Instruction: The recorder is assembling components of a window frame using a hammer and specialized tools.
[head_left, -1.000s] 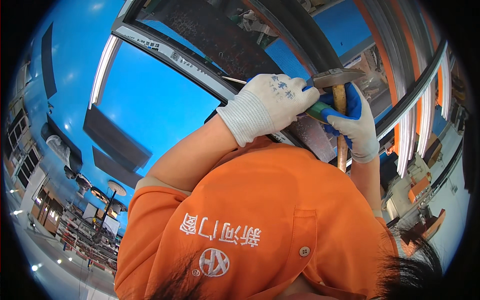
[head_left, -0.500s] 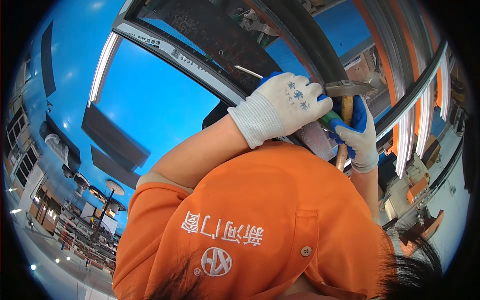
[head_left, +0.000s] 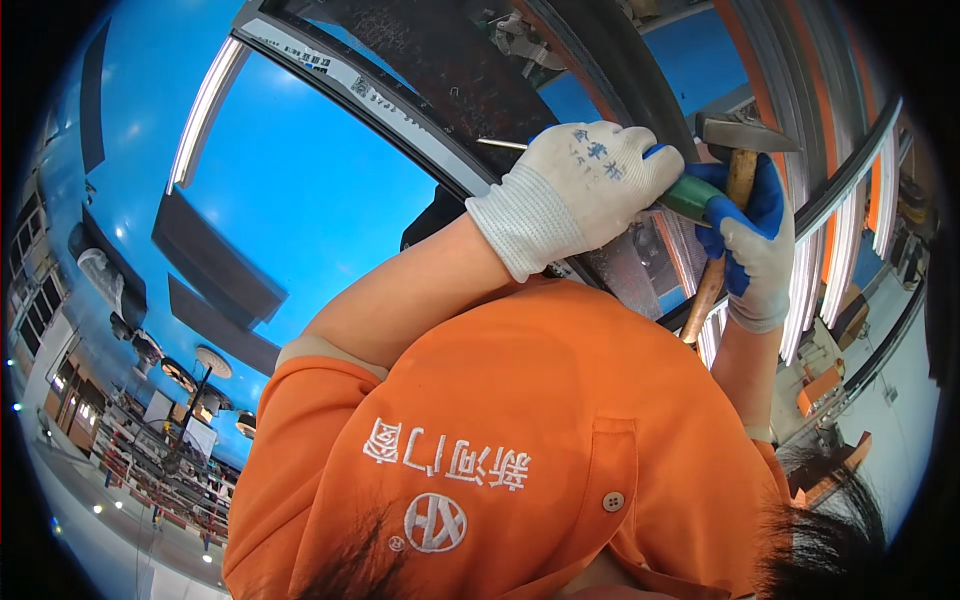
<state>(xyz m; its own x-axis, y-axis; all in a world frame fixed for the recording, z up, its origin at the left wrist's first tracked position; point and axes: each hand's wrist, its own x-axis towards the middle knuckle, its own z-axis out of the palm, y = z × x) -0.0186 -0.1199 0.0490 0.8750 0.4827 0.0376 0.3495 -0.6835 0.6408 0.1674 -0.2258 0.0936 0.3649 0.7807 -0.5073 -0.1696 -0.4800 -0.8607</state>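
Observation:
My left hand [head_left: 600, 185], in a white glove with blue palm coating, is closed around a green-handled tool [head_left: 685, 199]. A thin pale metal shaft juts out on the other side of that fist, its tip near the dark frame bar; whether it is a screwdriver I cannot tell. My right hand [head_left: 755, 245], gloved alike, grips a hammer [head_left: 706, 295] by its wooden handle, with the steel head above the fingers. The right fingers also meet the end of the green handle. Both hands are over dark metal profiles, in front of my orange shirt.
A dark frame bar [head_left: 370, 100] with a printed label strip runs diagonally past my left hand. Blue surface [head_left: 300, 150] spreads to the left, with dark flat strips [head_left: 215, 255] on it. Long black and orange profiles [head_left: 780, 70] lie at the upper right.
My right hand and the hammer have moved right, away from my left fist. More of the green handle shows between the hands. My left hand has shifted slightly right and up.

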